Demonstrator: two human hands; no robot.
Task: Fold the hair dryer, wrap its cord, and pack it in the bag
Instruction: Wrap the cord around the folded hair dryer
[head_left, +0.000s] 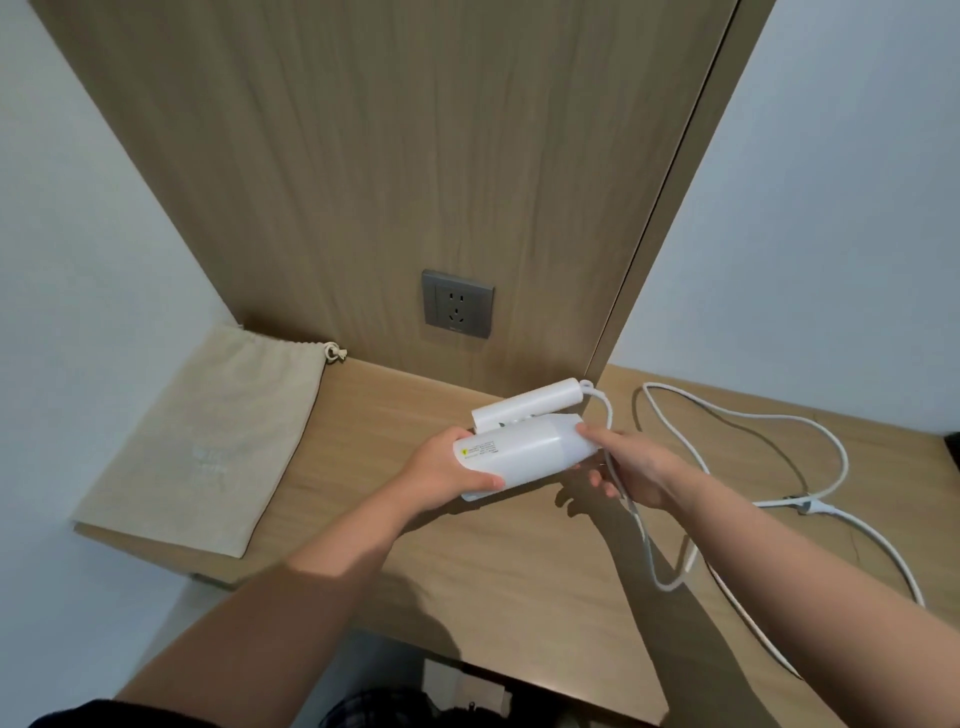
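A white hair dryer (524, 447) is held just above the wooden shelf (395, 525), its handle folded back along the barrel. My left hand (447, 470) grips the rear end of the barrel. My right hand (631, 473) holds the nozzle end, with the white cord (737, 415) running down through its fingers. The cord loops loosely over the shelf to the right, and its plug (808, 505) lies flat there. A beige drawstring bag (208, 441) lies flat at the shelf's left end, its mouth drawn shut toward the back wall.
A grey wall socket (457, 305) sits in the wooden back panel (395, 156) behind the dryer. White walls stand on both sides. A dark object (953, 441) shows at the far right edge of the shelf.
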